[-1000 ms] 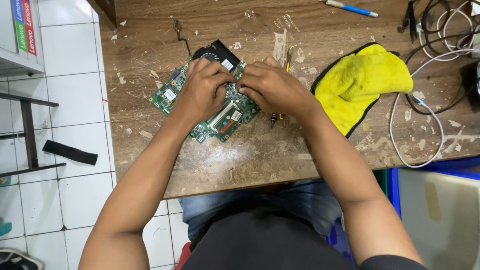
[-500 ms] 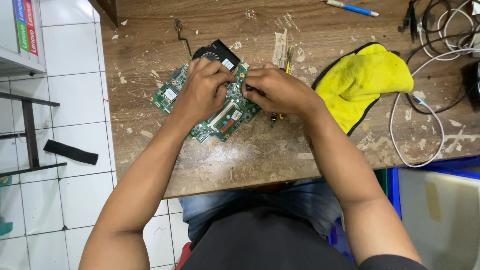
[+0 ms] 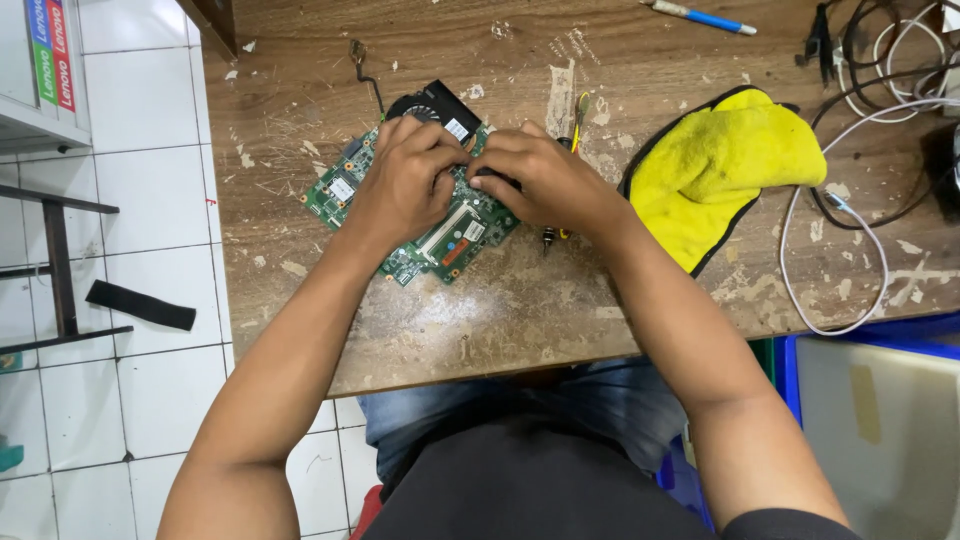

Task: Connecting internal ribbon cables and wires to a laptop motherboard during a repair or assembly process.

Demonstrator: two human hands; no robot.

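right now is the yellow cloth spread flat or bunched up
Bunched up: the yellow cloth lies folded over itself in rumpled creases on the wooden table.

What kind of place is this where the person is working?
Probably an electronics repair bench. Both hands, left hand and right hand, rest on a green circuit board with a black fan, on a scarred wooden table. Cables and a yellow cloth lie nearby.

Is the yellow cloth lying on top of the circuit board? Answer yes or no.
No, the yellow cloth lies on the wooden table to the right of the green circuit board, apart from it.
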